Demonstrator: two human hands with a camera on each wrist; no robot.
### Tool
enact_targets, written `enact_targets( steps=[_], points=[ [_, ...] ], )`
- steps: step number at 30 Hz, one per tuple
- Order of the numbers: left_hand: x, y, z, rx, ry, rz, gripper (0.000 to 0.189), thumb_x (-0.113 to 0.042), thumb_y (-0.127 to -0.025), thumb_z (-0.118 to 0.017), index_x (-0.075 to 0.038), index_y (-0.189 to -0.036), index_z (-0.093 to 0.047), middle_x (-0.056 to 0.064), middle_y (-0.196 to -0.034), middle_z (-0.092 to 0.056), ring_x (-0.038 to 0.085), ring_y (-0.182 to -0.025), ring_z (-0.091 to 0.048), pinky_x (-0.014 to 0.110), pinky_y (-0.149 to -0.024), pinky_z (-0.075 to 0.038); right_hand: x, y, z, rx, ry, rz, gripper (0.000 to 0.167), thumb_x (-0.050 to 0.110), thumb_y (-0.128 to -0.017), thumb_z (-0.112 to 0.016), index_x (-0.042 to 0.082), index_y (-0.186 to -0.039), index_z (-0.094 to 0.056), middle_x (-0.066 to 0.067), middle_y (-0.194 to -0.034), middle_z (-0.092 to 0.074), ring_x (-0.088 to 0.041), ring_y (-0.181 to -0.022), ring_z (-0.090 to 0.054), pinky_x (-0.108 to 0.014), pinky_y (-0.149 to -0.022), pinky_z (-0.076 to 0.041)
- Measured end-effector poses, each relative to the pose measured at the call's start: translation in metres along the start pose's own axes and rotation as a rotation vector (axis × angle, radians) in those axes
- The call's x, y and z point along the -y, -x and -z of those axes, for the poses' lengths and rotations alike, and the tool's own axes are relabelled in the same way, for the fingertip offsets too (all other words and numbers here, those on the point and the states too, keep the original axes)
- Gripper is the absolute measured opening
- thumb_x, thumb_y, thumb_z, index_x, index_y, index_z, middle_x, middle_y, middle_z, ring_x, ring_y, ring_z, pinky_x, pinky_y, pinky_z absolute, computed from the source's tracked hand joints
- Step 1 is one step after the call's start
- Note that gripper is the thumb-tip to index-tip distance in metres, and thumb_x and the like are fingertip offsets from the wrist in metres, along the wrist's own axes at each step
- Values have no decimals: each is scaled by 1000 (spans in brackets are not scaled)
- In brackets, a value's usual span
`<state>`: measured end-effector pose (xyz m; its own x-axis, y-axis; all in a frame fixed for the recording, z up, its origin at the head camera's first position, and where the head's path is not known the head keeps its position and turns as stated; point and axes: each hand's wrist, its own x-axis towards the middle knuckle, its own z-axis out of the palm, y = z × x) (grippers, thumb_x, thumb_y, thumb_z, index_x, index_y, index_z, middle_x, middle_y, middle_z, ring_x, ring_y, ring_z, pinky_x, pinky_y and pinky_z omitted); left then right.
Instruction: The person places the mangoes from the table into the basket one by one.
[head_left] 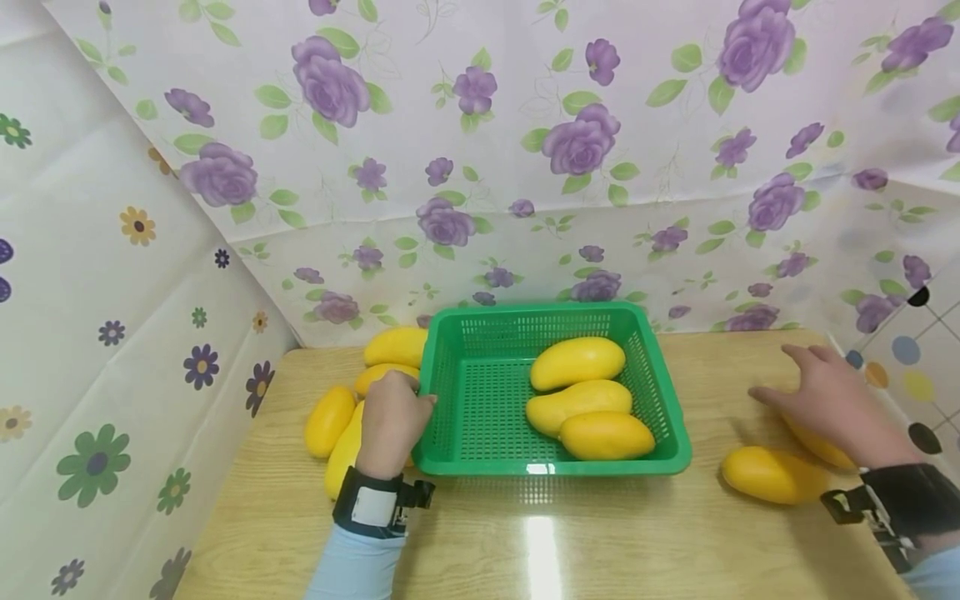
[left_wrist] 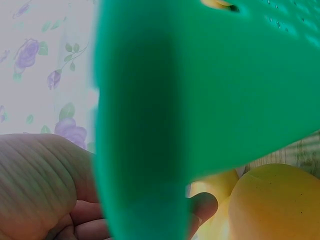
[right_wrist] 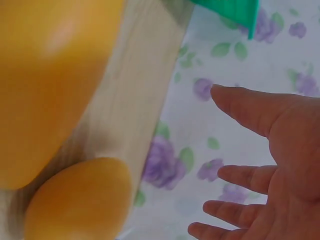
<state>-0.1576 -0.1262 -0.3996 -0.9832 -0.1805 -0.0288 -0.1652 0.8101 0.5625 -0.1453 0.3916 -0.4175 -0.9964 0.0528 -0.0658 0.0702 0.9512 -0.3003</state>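
My left hand grips the left rim of a green plastic basket. In the left wrist view, the blurred rim passes in front of the hand, and a fingertip shows on its other side. Three yellow mangoes lie in the basket's right half. My right hand is spread over the table's right side with nothing in its grasp. Close below it are two mangoes, a nearer one and another partly hidden by the hand. Both mangoes also show in the right wrist view, beside the straight fingers.
Several mangoes are grouped on the wooden table left of the basket, some partly behind my left hand. Flower-patterned sheeting stands behind the table, with more sheeting along its left side.
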Motion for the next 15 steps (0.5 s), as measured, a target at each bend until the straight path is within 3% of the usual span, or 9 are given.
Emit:
enact_targets(
  steps=[10, 15],
  points=[
    [1, 0, -2, 4, 4, 7, 25, -20, -80, -72, -7, -62, -61, 3, -50, -45, 16, -46, -52, 24, -40, -42, -40, -2, -15, 60, 27, -75, 116, 72, -73, -58, -21, -134, -25, -50, -123, -31, -63, -107, -31, -72, -88, -28],
    [1, -1, -1, 6, 3, 9, 24, -21, -80, -72, -7, -63, -62, 4, -52, -49, 16, -47, -53, 24, -41, -43, -49, -1, -19, 108, 46, -131, 122, 77, -72, -53, -23, -134, -21, -52, -121, -29, -65, -105, -32, -72, -85, -31]
  ],
)
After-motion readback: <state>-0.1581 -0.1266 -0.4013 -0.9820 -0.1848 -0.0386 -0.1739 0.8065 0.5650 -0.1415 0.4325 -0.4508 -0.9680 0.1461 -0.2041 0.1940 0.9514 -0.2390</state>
